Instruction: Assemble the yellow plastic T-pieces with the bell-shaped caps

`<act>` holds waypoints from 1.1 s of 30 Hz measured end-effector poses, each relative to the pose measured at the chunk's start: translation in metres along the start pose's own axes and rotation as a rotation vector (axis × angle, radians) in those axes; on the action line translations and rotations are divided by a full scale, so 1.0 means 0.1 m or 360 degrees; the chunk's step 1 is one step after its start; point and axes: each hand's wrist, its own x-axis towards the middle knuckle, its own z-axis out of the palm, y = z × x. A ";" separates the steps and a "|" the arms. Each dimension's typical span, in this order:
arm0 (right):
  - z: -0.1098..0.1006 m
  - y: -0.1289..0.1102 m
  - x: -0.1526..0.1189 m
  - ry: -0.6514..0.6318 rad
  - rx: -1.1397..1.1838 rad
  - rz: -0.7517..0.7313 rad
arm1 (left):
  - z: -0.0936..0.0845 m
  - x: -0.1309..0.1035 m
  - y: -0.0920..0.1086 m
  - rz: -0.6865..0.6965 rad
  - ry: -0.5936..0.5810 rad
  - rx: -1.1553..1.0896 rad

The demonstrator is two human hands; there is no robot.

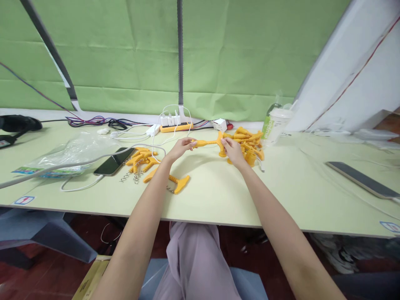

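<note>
A yellow corkscrew (213,142) with a T-shaped handle lies level between my hands, just above the table. My left hand (181,150) pinches its narrow sleeve end. My right hand (234,151) grips the T handle at the other end. No metal spiral shows on this one. To the left of my left hand, several yellow corkscrews (144,158) with bare metal spirals lie in a pile. One more corkscrew (180,183) rests closer to the table's front edge, partly behind my left forearm. Beyond my right hand is a heap of yellow plastic parts (248,139).
A phone (115,161) and a clear plastic bag (78,150) lie on the left. At the back is a power strip (176,126) with white chargers and cables. A white lidded cup (277,125) stands behind the yellow heap. Another phone (364,179) lies on the right.
</note>
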 end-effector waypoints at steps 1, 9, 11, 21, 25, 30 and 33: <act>0.00 0.00 0.00 -0.0002 -0.0001 -0.0004 | 0.00 0.00 0.00 -0.0001 0.0001 0.0002; 0.00 0.00 0.00 -0.0012 -0.0034 -0.0005 | 0.00 -0.01 0.01 0.0009 -0.0019 0.0006; -0.01 0.00 0.00 -0.0014 -0.0034 0.0004 | -0.01 -0.01 0.00 0.0029 -0.0036 -0.0003; -0.01 -0.04 -0.02 -0.0044 0.0183 0.0168 | 0.08 0.03 0.06 0.0415 0.0273 0.0478; -0.01 -0.09 -0.02 -0.0028 0.0240 0.0199 | 0.11 0.01 0.06 0.0402 0.0315 0.0472; -0.03 -0.13 -0.04 -0.0004 0.0202 0.0127 | 0.07 0.00 0.03 0.0059 0.0045 0.0083; -0.03 -0.14 -0.05 -0.0008 0.0156 0.0100 | 0.06 0.01 0.03 0.0079 0.0009 -0.0079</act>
